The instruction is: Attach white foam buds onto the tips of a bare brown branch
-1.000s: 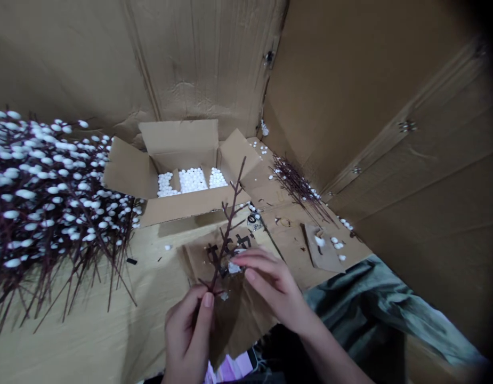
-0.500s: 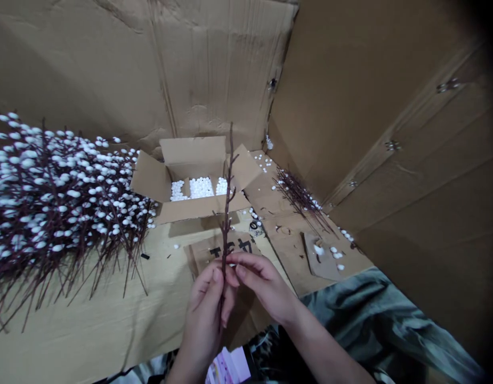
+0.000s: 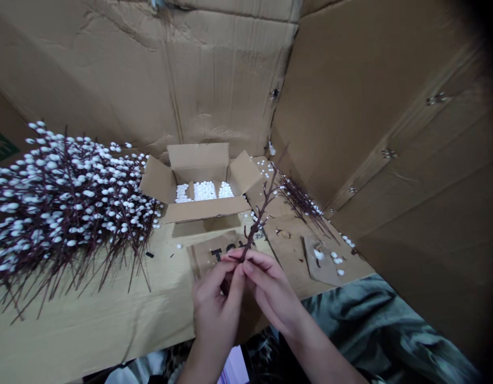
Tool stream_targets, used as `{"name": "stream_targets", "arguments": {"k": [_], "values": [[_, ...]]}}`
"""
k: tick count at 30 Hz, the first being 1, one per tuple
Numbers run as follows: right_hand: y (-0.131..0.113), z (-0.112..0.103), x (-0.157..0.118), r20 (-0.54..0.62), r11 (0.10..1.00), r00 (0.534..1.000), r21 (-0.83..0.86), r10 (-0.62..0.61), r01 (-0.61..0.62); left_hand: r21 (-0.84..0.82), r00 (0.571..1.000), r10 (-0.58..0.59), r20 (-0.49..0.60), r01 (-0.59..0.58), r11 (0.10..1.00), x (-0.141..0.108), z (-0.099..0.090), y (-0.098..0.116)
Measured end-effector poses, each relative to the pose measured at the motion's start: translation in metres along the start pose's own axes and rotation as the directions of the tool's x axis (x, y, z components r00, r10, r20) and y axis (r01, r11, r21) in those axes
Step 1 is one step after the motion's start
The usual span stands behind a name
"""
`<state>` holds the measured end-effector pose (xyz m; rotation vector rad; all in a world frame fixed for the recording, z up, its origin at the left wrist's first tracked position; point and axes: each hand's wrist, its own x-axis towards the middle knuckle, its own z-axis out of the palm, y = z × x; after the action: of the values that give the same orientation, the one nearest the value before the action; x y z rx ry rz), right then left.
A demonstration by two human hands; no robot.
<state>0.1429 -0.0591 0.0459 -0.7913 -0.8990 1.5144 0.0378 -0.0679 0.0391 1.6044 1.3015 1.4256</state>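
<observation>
From the head camera feed I can see the bare dark twig [image 3: 262,210] held over the worktop [image 3: 90,314], just in front of the small open box [image 3: 237,178]. Its long axis leans away from the person and up to the right in my view. The thin tip points toward the far corner, to the right of the box, and short side shoots stick out along it.

The lower end of the twig sits between the left hand [image 3: 214,304] and the right hand [image 3: 270,288], which are close together and touching. The fingers [image 3: 254,264] of both hands are curled in and pinching that end, though they hide the exact grip.

Beneath the hands lies a piece of cardboard with black lettering [image 3: 222,256]. White foam balls [image 3: 204,191] fill the box. A big heap of pussy willow stems [image 3: 66,208] lies well to the left, tips spread over the worktop. A smaller bunch of stems [image 3: 300,197] lies in the far right corner, near a cardboard scrap with white buds [image 3: 320,261].
</observation>
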Motion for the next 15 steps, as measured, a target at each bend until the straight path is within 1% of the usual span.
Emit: {"name": "stream_targets", "arguments": {"k": [2, 5, 7, 8, 10, 12, 13, 15], "values": [[-0.001, 0.000, 0.002, -0.002, 1.000, 1.000, 0.025, 0.015, -0.015, 0.057, 0.999, 0.045, -0.003, -0.044, 0.997, -0.001, 0.001, 0.000], [-0.003, -0.003, 0.008, -0.010, 0.998, 1.000, 0.052, 0.019, -0.019, 0.131, 0.994, 0.102, 0.030, -0.105, 0.986, 0.002, -0.004, 0.001], [-0.007, -0.008, 0.013, -0.025, 0.998, 1.000, 0.069, 0.003, -0.001, 0.193, 0.992, 0.116, 0.043, -0.122, 0.973, 0.011, -0.012, 0.001], [-0.011, -0.010, 0.016, -0.030, 0.997, 1.000, 0.078, -0.010, 0.012, 0.236, 0.993, 0.114, 0.031, -0.118, 0.964, 0.018, -0.016, 0.003], [-0.020, -0.015, 0.025, -0.026, 0.997, 0.999, 0.076, -0.030, 0.032, 0.337, 0.992, 0.127, -0.010, -0.116, 0.934, 0.038, -0.025, 0.007], [-0.031, -0.017, 0.037, -0.013, 0.996, 0.998, 0.067, -0.055, 0.056, 0.443, 0.988, 0.137, -0.069, -0.093, 0.892, 0.065, -0.031, 0.014], [-0.037, -0.017, 0.044, -0.009, 0.995, 0.997, 0.064, -0.072, 0.072, 0.497, 0.987, 0.141, -0.072, -0.087, 0.864, 0.081, -0.033, 0.018], [-0.047, -0.015, 0.060, 0.008, 0.992, 0.995, 0.068, -0.104, 0.104, 0.600, 0.991, 0.124, -0.043, -0.074, 0.796, 0.115, -0.034, 0.026]]}}
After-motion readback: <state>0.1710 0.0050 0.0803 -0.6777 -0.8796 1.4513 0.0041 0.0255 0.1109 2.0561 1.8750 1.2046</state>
